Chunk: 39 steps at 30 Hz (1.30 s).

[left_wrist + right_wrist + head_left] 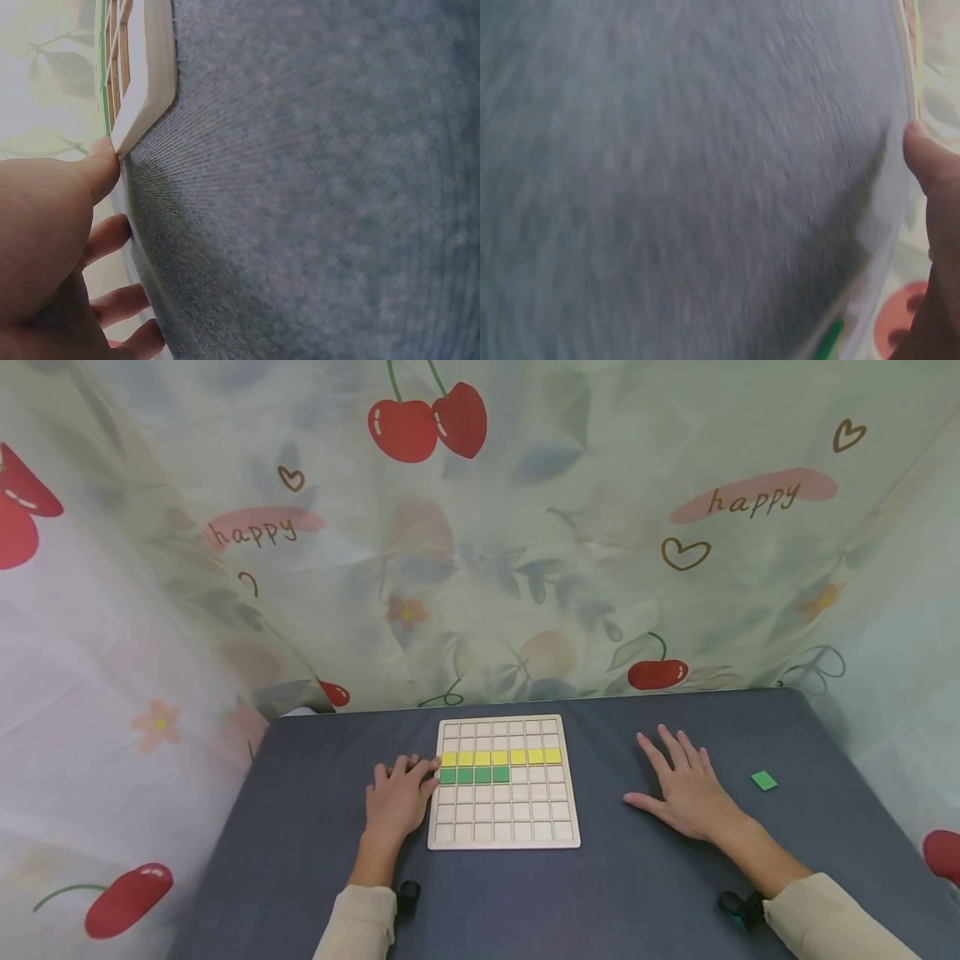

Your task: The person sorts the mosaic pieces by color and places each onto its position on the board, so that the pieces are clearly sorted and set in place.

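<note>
A pale wooden grid board (504, 835) lies on the dark cloth, seen edge-on in the left wrist view. Yellow tiles (499, 758) fill one row right across. Directly below them, several green tiles (483, 775) sit side by side from the left edge, and the cells to their right are bare. My left hand (396, 797) rests at the board's left side, its thumb (105, 161) touching the rim and its other fingers loosely bent on the cloth. Out to the right of the board, my right hand (690, 797) is spread with nothing in it. A loose green tile (764, 781) lies beyond it.
The dark cloth-covered table (600, 902) reaches back to a printed curtain (495, 568) with cherries and hearts. More curtain hangs down at both sides. Black straps with small devices (741, 910) are worn at both wrists.
</note>
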Each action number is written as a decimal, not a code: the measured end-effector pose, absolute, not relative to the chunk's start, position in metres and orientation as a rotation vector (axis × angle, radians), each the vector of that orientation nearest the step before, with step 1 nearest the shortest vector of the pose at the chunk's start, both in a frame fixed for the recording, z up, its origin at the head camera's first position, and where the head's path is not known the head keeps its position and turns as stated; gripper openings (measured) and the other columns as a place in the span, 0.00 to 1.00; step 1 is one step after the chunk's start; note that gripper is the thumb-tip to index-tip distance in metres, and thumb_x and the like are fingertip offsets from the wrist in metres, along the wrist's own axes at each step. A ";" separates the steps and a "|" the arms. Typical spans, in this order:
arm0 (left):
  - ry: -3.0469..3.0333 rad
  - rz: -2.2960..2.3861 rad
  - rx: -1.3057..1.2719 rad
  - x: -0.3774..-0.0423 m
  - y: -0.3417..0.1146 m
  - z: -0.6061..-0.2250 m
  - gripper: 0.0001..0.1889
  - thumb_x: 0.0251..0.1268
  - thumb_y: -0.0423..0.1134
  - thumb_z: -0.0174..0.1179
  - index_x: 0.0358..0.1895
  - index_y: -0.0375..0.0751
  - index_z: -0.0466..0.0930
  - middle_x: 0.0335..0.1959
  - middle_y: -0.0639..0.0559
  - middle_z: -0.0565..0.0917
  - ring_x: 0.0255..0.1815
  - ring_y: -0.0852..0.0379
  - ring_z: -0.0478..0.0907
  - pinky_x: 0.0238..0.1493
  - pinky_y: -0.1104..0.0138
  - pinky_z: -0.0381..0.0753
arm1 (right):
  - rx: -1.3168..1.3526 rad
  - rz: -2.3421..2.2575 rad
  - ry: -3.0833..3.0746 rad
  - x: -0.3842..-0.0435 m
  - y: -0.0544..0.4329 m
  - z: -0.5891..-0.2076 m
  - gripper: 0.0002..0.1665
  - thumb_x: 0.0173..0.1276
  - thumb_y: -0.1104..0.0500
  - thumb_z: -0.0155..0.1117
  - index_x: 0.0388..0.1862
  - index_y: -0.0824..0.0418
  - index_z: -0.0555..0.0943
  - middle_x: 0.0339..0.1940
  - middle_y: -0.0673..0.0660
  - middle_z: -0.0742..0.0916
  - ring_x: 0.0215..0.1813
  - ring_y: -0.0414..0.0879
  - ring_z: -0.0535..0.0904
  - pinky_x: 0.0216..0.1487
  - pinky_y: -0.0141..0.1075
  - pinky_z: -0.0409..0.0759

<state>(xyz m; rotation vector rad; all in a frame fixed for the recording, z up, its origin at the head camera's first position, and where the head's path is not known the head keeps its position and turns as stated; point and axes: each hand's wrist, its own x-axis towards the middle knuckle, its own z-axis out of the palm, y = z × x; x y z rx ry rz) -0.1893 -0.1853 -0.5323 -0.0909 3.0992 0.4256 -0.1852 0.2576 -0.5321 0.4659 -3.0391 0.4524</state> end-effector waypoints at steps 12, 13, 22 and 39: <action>3.114 0.408 -0.083 -0.188 -0.185 -0.532 0.21 0.77 0.56 0.54 0.69 0.64 0.76 0.69 0.44 0.74 0.66 0.34 0.66 0.59 0.36 0.72 | 0.504 0.586 -3.141 -0.187 0.293 -0.515 0.60 0.62 0.37 0.74 0.81 0.62 0.58 0.76 0.74 0.63 0.70 0.76 0.63 0.61 0.71 0.67; 3.112 0.406 -0.086 -0.188 -0.185 -0.532 0.21 0.77 0.56 0.55 0.69 0.64 0.76 0.69 0.44 0.74 0.66 0.34 0.66 0.59 0.37 0.72 | 0.507 0.584 -3.147 -0.187 0.295 -0.514 0.59 0.61 0.38 0.75 0.81 0.63 0.59 0.74 0.74 0.65 0.68 0.75 0.64 0.61 0.70 0.68; 3.110 0.412 -0.095 -0.188 -0.185 -0.533 0.21 0.77 0.55 0.55 0.69 0.64 0.76 0.69 0.44 0.74 0.66 0.34 0.66 0.59 0.36 0.72 | 0.541 0.616 -3.185 -0.189 0.313 -0.505 0.47 0.60 0.43 0.77 0.71 0.66 0.71 0.56 0.69 0.77 0.54 0.64 0.71 0.51 0.57 0.72; 3.101 0.411 -0.088 -0.188 -0.185 -0.531 0.22 0.78 0.56 0.54 0.70 0.64 0.75 0.71 0.45 0.73 0.67 0.33 0.66 0.59 0.36 0.72 | 0.591 0.546 -3.187 -0.192 0.330 -0.507 0.18 0.61 0.53 0.78 0.44 0.58 0.82 0.41 0.56 0.81 0.43 0.49 0.73 0.47 0.45 0.68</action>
